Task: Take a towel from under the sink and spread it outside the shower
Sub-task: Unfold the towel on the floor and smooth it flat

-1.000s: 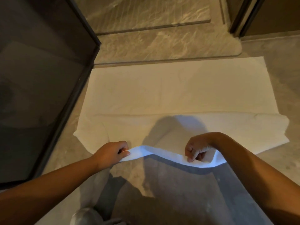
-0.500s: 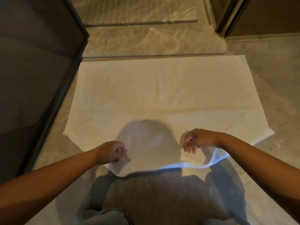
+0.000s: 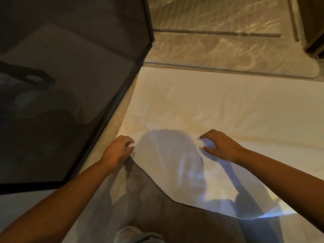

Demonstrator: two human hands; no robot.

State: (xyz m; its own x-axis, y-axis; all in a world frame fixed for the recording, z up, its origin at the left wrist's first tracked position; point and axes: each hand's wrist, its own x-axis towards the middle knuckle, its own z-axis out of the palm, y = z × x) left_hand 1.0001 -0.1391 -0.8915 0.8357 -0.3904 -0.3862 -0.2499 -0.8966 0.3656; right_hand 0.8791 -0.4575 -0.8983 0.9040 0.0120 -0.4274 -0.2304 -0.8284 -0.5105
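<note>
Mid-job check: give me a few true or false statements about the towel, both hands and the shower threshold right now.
1. The towel lies spread on the floor. True.
2. The left hand grips the towel's left edge. True.
3. The right hand is a closed fist. False: its fingers are spread above the towel.
4. The towel is rolled up. False: it lies mostly flat.
5. The towel's far edge lies along the shower threshold. True.
</note>
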